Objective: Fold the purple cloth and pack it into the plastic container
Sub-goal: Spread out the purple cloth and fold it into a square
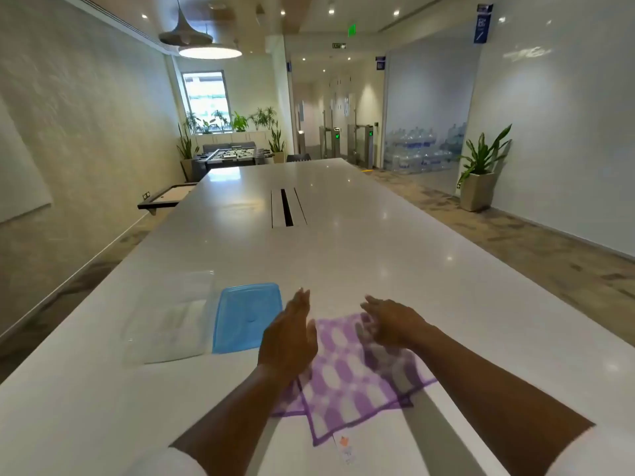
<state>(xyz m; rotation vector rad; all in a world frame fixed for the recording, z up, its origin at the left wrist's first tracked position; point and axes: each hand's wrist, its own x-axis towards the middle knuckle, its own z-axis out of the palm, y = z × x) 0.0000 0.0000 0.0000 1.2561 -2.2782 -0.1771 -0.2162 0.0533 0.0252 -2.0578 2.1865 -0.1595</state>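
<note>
Long and glossy, a white table runs down the middle of an office room, with pale walls on both sides and potted plants at the far end and along the right wall. A green exit sign is seen on the ceiling beyond the table's far end; its lettering and that of the blue wall signs are too small to be read. A small white tag with an orange mark hangs from the near corner of the purple cloth; its print cannot be made out.

The purple cloth is laid flat on the table's near end, checked in purple and white with a darker purple hem, and is folded over so that a lower layer shows at its left and right edges. The left hand is held edge-on over the cloth's left side, fingers straight and together, thumb apart; nothing is gripped by it. The right hand is spread palm down at the cloth's far right corner, fingers loosely extended, with nothing closed in them.

Just left of the cloth a blue lid lies flat on the table, and touching the lid's left edge the clear plastic container stands open.
</note>
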